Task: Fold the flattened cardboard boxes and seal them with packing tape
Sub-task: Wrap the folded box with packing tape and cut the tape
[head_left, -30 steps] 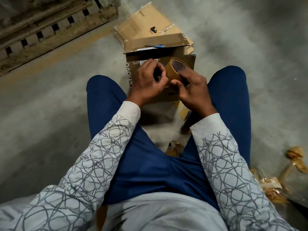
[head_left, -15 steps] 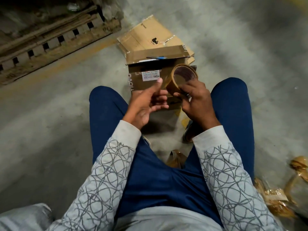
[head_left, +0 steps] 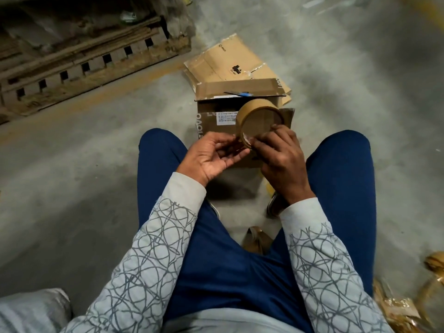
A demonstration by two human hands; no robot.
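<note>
Floor (head_left: 72, 176): bare concrete. The person sits on it with knees apart in blue trousers.
Pallet (head_left: 79, 61): wooden, at far left, well apart from the work.
Flattened cardboard (head_left: 228, 61): a small stack lying flat, just behind the box and touching its far side.
Box (head_left: 211, 121): stands on the floor between the knees, printed side and white label towards the person. Its top flap (head_left: 235, 88) is folded over, and no tape shows across it.
Tape scraps (head_left: 396, 306): crumpled brown bits on the floor by the right leg.
Right hand (head_left: 283, 159): grasps the tape roll, fingers and thumb pinched on its near rim.
Left hand (head_left: 211, 157): palm up, fingers loosely curled, tips at the roll's lower rim. I cannot tell whether they have caught a tape end.
Tape roll (head_left: 252, 108): brown, held in the air above the box's near face, its open core tilted up towards the camera.
Step in hand: probably finding and lifting the free end of the tape.
Relation that matters: the box lies straight ahead of and below both hands. Its top flap runs left to right, so the strip would likely be drawn across it. The right hand carries the roll and the left is nearer the box's left end.
</note>
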